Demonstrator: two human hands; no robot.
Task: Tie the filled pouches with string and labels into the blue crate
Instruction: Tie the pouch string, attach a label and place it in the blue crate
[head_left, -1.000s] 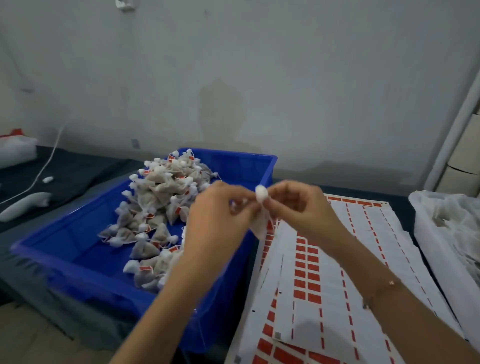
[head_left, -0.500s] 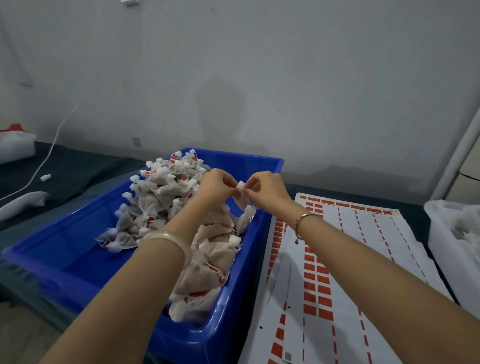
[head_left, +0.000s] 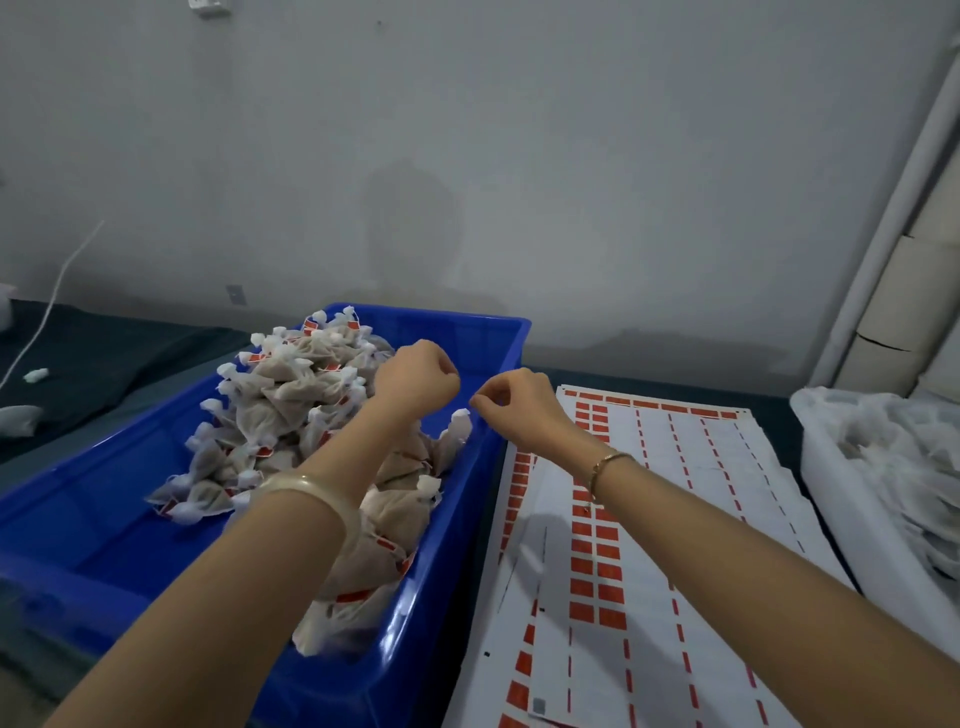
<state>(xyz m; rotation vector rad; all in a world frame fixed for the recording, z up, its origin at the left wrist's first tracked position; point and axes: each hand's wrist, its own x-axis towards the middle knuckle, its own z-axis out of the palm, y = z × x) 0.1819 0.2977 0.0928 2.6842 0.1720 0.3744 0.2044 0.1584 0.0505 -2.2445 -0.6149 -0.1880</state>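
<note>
The blue crate (head_left: 78, 525) holds a heap of tied pouches (head_left: 291, 395), off-white with red labels. My left hand (head_left: 415, 382) is curled into a fist above the crate's right side. My right hand (head_left: 514, 405) hovers over the crate's right wall, thumb and forefinger pinched together. A small gap separates the hands. Just under that gap one pouch (head_left: 457, 434) stands upright against the crate's inner wall, its white gathered top pointing up. The string between my fingers is too thin to make out.
Sheets of red-and-white labels (head_left: 649, 519) lie right of the crate. A white tub (head_left: 831, 499) of empty mesh bags (head_left: 893, 457) stands at the far right, with paper rolls (head_left: 893, 312) behind it. A white cable (head_left: 52, 301) crosses the dark cloth on the left.
My hands carried the pouch from over the label sheets to over the crate. They have now drawn apart, and the pouch sits lower, against the crate's right wall.
</note>
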